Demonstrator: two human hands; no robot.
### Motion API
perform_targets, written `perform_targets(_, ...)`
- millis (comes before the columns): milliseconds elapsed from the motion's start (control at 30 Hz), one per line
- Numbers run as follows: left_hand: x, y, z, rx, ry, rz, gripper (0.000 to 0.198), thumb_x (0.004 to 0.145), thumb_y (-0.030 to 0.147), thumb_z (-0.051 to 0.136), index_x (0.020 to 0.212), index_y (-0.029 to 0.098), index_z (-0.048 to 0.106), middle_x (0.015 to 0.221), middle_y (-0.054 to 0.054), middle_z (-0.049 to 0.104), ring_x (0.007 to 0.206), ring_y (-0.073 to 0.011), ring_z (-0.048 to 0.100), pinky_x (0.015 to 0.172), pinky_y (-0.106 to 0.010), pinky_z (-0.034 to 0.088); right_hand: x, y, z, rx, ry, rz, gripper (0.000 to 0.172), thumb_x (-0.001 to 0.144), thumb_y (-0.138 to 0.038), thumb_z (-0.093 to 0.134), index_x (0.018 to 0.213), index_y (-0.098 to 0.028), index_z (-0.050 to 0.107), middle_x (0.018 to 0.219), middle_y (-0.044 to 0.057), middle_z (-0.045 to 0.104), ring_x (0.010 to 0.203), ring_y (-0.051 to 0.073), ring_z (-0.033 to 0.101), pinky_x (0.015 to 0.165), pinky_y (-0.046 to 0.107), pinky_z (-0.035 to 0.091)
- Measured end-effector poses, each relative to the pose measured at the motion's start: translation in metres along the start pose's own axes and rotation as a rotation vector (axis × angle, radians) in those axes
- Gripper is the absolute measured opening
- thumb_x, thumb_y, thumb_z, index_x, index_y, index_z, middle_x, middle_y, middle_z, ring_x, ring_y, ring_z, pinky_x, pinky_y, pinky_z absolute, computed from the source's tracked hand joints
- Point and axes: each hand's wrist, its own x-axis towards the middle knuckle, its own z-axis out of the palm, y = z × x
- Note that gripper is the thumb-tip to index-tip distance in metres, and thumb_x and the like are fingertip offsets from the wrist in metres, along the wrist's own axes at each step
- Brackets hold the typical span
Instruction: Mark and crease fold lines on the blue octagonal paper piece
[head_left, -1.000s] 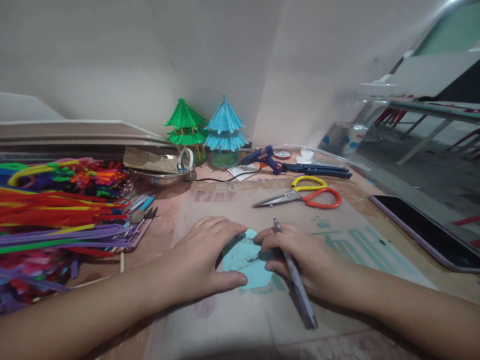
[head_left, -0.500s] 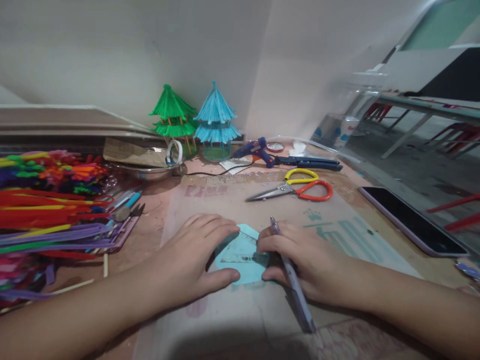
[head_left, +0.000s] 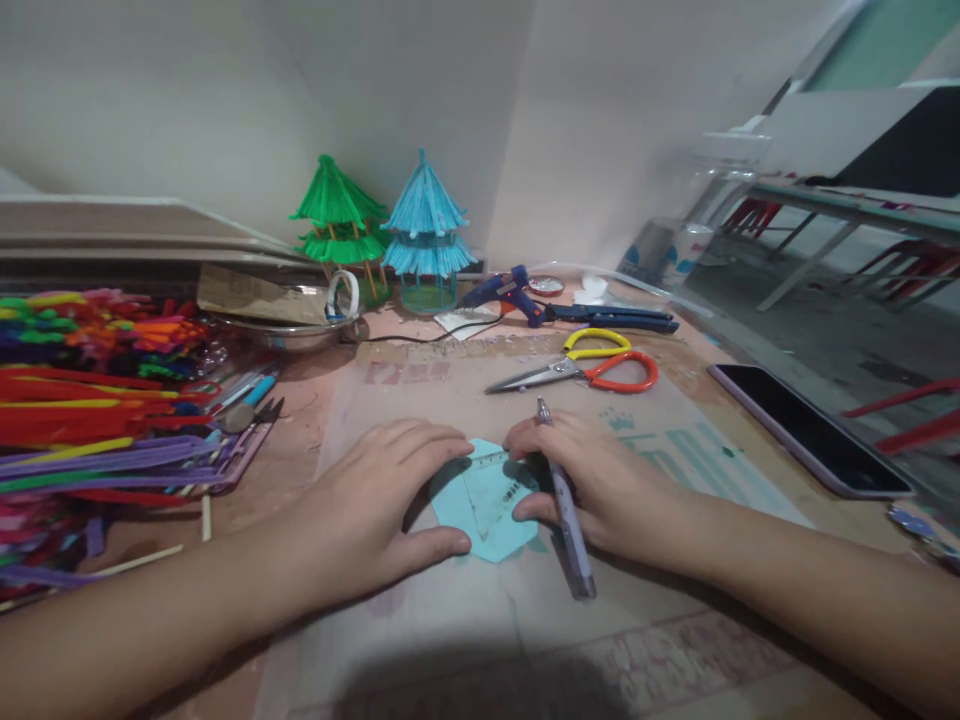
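Observation:
A light-blue paper polygon (head_left: 444,508) lies on the translucent plastic sheet in front of me, with a small clear triangular set square (head_left: 486,500) on top. My left hand (head_left: 394,490) rests at the paper's left side, thumb apart and fingers stretched forward, the fingertips at the upper left corner of the set square. A purple-grey pen (head_left: 570,530) sits slantwise in my right hand (head_left: 589,470), its metal tip pointing away from me. The same hand's index finger and thumb reach the paper's right side, by the set square's right corner.
Behind the paper lie scissors (head_left: 577,368), a blue glue gun (head_left: 506,293) and blue-handled pliers (head_left: 615,317). Green (head_left: 337,215) and blue (head_left: 426,225) pagoda models stand by the wall. Pipe cleaners (head_left: 90,410) crowd the left; a phone (head_left: 814,430) lies right.
The set square has turned on the paper; its printed edge now runs along the top and a corner points towards me. The paper has turned too. The pen remains in my right hand.

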Motion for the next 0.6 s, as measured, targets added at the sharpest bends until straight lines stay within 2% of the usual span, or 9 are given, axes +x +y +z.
perform_targets(167,0.002,-0.002,-0.001,0.004,-0.115,-0.018,0.071,0.089,0.036,0.07,0.154,0.021,0.048,0.158,-0.017,0.054,0.15,-0.0375,0.045,0.119,-0.06,0.044,-0.005,-0.012,0.001,-0.014,0.004,0.01,0.032,0.09,-0.023,0.082,0.109,-0.019,0.056,0.1,0.009,0.067,0.093,0.027,0.062,0.079,0.037,0.05)
perform_targets(300,0.01,0.001,0.0,0.028,-0.201,-0.02,0.082,0.086,0.035,0.069,0.16,0.016,0.041,0.165,-0.02,0.045,0.157,-0.0428,0.033,0.123,-0.069,0.034,-0.007,-0.015,0.001,0.001,-0.028,0.017,0.031,0.091,-0.023,0.081,0.11,-0.019,0.057,0.101,0.009,0.068,0.093,0.026,0.062,0.079,0.036,0.05)
perform_targets(467,0.012,0.005,-0.002,0.058,-0.208,0.006,0.087,0.086,0.049,0.075,0.159,0.015,0.042,0.162,-0.021,0.05,0.155,-0.0425,0.038,0.126,-0.068,0.032,-0.003,0.001,0.003,-0.045,0.026,0.023,0.015,0.1,-0.02,0.067,0.112,-0.021,0.059,0.104,0.01,0.07,0.096,0.027,0.064,0.083,0.04,0.051)
perform_targets(600,-0.001,0.007,-0.002,0.116,-0.133,0.063,0.085,0.089,0.062,0.073,0.156,0.017,0.046,0.156,-0.021,0.057,0.151,-0.0414,0.045,0.126,-0.066,0.033,0.001,0.01,0.003,-0.031,0.029,0.032,0.012,0.101,-0.022,0.065,0.111,-0.021,0.059,0.11,0.013,0.072,0.1,0.03,0.066,0.084,0.043,0.053)
